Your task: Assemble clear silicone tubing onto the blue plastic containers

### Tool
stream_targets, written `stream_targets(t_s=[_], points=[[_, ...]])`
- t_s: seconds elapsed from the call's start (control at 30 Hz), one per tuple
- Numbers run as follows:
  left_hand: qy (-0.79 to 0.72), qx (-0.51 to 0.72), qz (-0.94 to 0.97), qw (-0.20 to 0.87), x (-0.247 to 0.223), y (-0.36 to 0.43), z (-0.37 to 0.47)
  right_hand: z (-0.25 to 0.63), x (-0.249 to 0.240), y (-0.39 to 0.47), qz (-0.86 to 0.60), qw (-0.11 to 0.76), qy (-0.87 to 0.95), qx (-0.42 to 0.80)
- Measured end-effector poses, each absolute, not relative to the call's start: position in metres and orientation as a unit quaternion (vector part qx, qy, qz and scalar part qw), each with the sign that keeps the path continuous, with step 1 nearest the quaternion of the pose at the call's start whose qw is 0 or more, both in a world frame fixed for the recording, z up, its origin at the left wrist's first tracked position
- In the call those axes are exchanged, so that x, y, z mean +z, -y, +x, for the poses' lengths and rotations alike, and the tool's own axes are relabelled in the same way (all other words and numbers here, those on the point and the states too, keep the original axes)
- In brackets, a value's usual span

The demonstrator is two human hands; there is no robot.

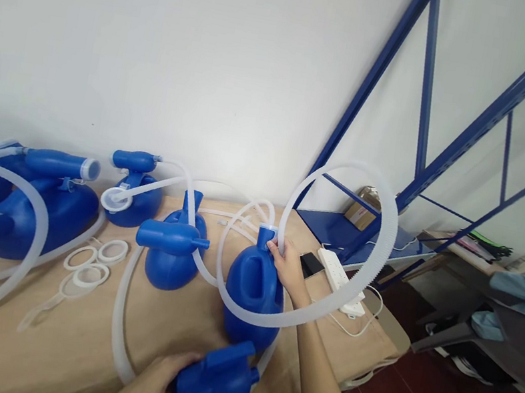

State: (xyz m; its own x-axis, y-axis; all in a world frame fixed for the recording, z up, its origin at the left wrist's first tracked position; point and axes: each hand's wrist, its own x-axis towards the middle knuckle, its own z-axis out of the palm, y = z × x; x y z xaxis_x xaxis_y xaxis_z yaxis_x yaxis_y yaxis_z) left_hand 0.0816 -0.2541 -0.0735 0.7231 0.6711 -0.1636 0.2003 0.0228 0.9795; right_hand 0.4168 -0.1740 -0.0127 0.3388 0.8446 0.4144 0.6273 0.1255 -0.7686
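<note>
My left hand [162,390] is wrapped round a small blue container [217,381] at the table's front edge. Farther back, my right hand [287,262] pinches a translucent hose [379,244] beside the neck of a large blue jug [254,283]. The hose loops up to the right and passes in front of the jug. The jug stands upright with a white ring round its neck. Just left of it, a blue bottle [171,237] lies on another blue jug [170,272].
More blue jugs [62,208] with hoses crowd the left side. White rings with straps [113,251] lie on the brown tabletop [77,353]. A power strip [337,274] and a dark phone [311,265] sit at the right, near a blue metal rack [427,83].
</note>
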Motion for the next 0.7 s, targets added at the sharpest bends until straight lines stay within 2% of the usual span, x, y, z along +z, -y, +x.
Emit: stream_targets(t_s=[0.17, 0.27, 0.37, 0.6, 0.7], points=[[-0.301, 0.041, 0.462, 0.833, -0.06, 0.238, 0.123, 0.415, -0.01, 0.176, -0.645, 0.487, 0.578, 0.116], [-0.26, -0.04, 0.366, 0.893, -0.057, 0.231, 0.137, 0.415, -0.009, 0.176, -0.64, 0.49, 0.58, 0.119], [-0.24, -0.053, 0.339, 0.908, -0.052, 0.231, 0.144, 0.417, -0.011, 0.175, -0.638, 0.495, 0.577, 0.127], [-0.285, 0.098, 0.381, 0.874, -0.023, 0.216, 0.152, 0.425, -0.018, 0.175, -0.631, 0.493, 0.57, 0.186], [-0.313, 0.088, 0.413, 0.851, -0.014, 0.201, 0.153, 0.429, -0.014, 0.178, -0.627, 0.496, 0.568, 0.197]])
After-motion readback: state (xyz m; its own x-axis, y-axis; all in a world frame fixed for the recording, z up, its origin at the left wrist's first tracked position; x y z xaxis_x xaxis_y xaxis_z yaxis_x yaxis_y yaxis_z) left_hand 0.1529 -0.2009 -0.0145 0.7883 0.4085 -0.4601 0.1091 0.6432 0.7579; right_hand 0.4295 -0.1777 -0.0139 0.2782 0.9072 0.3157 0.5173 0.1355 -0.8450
